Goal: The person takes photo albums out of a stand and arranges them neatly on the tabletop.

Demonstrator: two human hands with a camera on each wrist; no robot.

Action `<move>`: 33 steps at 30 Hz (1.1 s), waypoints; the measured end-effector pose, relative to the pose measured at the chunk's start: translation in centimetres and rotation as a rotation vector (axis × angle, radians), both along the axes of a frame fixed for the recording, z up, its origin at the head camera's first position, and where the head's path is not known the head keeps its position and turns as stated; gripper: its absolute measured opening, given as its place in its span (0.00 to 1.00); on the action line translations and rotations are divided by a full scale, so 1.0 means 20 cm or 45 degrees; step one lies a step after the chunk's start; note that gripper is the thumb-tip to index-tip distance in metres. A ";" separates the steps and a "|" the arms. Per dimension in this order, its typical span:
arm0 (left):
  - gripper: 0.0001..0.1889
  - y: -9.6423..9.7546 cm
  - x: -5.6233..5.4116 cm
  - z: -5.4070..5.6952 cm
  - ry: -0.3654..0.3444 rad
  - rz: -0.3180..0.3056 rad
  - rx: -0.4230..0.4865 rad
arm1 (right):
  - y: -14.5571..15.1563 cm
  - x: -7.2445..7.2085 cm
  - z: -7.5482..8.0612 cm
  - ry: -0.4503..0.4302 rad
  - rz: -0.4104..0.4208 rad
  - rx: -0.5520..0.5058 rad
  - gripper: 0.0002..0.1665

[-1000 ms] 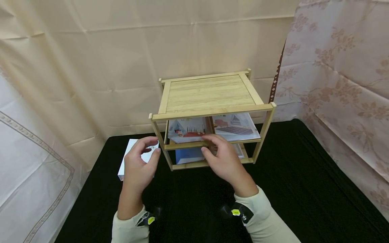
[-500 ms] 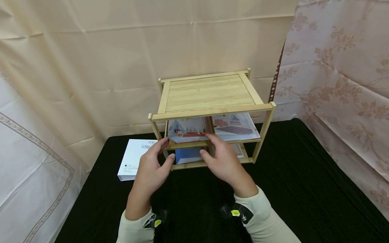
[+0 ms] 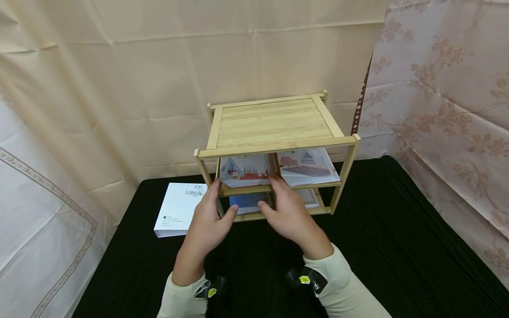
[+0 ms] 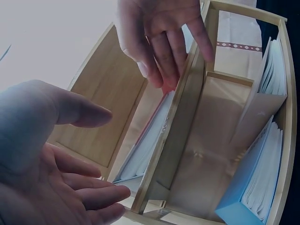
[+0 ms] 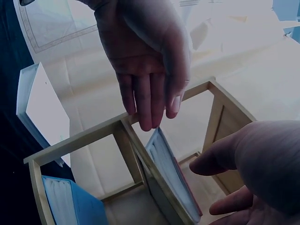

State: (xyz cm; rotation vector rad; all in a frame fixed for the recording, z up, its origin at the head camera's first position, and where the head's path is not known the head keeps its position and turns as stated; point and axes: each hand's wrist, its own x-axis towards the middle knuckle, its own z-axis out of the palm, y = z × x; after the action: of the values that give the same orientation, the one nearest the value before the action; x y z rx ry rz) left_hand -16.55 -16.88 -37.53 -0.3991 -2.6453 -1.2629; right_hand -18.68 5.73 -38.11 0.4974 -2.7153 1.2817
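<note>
A small wooden shelf rack (image 3: 274,123) stands in front of both hands. On its middle tier lie two books: the left one (image 3: 244,170) with an illustrated cover, the right one (image 3: 306,165) showing a room scene. My left hand (image 3: 208,227) reaches to the left side of the left book, fingers extended and thumb apart. From the other side my right hand (image 3: 290,216) has its fingertips at that book's right edge, thumb also spread. The left wrist view shows the right hand's fingers (image 4: 164,54) right over the book's corner. Neither hand grips anything.
Left of the rack, a thick white book (image 3: 175,212) lies on the black tablecloth (image 3: 381,247). A blue book (image 3: 248,202) and a pale one (image 3: 310,198) sit on the bottom tier. Beige curtain (image 3: 159,79) hangs behind the rack, with floral cloth (image 3: 449,88) on the right.
My left hand has moved right, from over the white book to the left side of the illustrated book, uncovering most of the white book. The right hand has stayed almost in place.
</note>
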 end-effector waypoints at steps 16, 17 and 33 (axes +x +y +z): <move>0.46 0.02 0.00 -0.01 0.004 0.000 -0.003 | -0.01 -0.02 -0.03 0.108 -0.012 0.072 0.42; 0.46 0.03 0.01 -0.01 0.004 -0.004 0.004 | -0.01 -0.03 -0.03 0.104 -0.015 0.067 0.42; 0.46 0.04 0.00 -0.01 0.035 -0.051 0.098 | 0.01 -0.01 -0.01 -0.002 -0.048 -0.184 0.40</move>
State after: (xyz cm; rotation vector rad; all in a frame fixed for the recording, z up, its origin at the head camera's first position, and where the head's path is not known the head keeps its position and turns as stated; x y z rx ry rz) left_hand -16.51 -16.01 -37.77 -0.4562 -2.5688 -1.3562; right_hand -18.87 5.97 -38.27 0.4283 -2.5950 1.4549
